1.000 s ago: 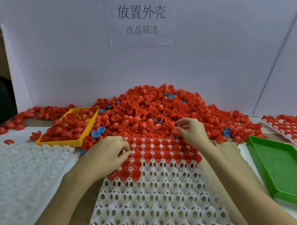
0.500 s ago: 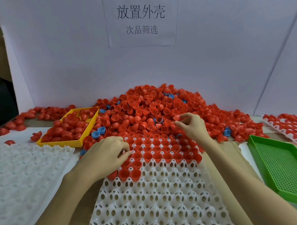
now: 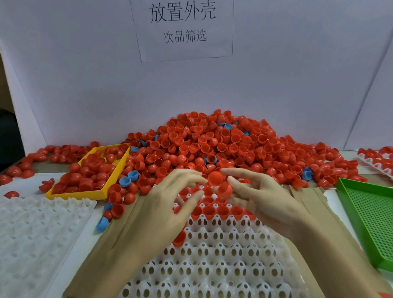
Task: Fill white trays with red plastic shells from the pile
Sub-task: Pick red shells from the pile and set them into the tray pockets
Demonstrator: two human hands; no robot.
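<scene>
Red, glossy half-round shells [image 3: 215, 177] sit between left hand [image 3: 169, 208] and right hand [image 3: 261, 202], grips unclear.

1. Bright, even, soft light from above; the white backdrop [image 3: 300, 65] shows no glare.
2. Shadows are faint, lying softly under the hands [image 3: 216, 206] and behind the pile [image 3: 213, 146].
3. Both hands are motion-blurred, fingertips smeared.
4. Wide-angle bending curves the backdrop edges and the green tray [image 3: 378, 219].
5. The far left corner is dim.
</scene>
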